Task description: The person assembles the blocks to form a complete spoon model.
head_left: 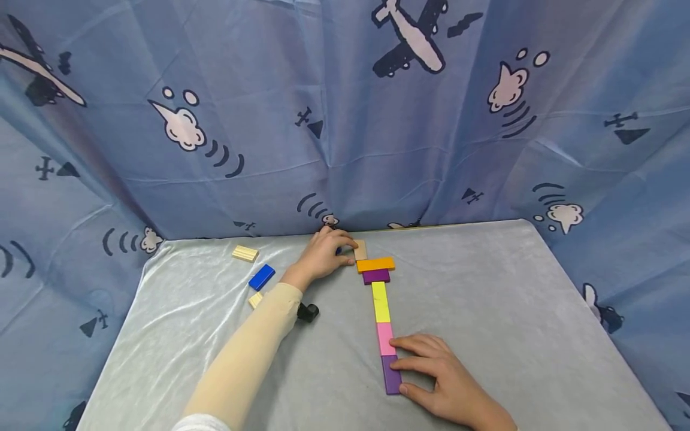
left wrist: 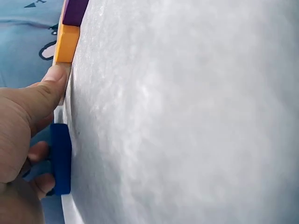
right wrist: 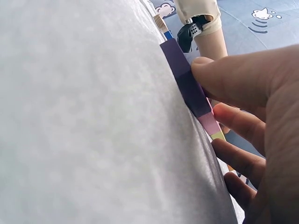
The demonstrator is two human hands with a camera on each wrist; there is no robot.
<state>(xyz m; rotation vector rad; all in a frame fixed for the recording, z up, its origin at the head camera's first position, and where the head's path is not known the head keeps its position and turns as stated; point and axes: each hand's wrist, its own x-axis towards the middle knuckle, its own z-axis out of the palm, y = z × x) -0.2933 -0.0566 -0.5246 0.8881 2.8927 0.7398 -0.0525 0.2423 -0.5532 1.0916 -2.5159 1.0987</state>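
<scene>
At the far end of a row of blocks, my left hand (head_left: 323, 251) pinches a plain wooden block (head_left: 360, 249) between thumb and forefinger. In the left wrist view its other fingers are right behind a blue block (left wrist: 60, 158). An orange block (head_left: 376, 264) lies crosswise beside the wooden one, followed by a dark purple block (head_left: 376, 276). A yellow block (head_left: 380, 302), a pink block (head_left: 385, 338) and a violet block (head_left: 392, 377) continue the line. My right hand (head_left: 439, 377) rests its spread fingertips along the right edge of the pink and violet blocks.
To the left on the grey cloth-covered table (head_left: 485, 287) are another blue block (head_left: 262, 277) and a wooden block (head_left: 245, 254). A further wooden block (head_left: 255, 299) is partly hidden by the left forearm. A blue patterned curtain (head_left: 259, 120) hangs behind.
</scene>
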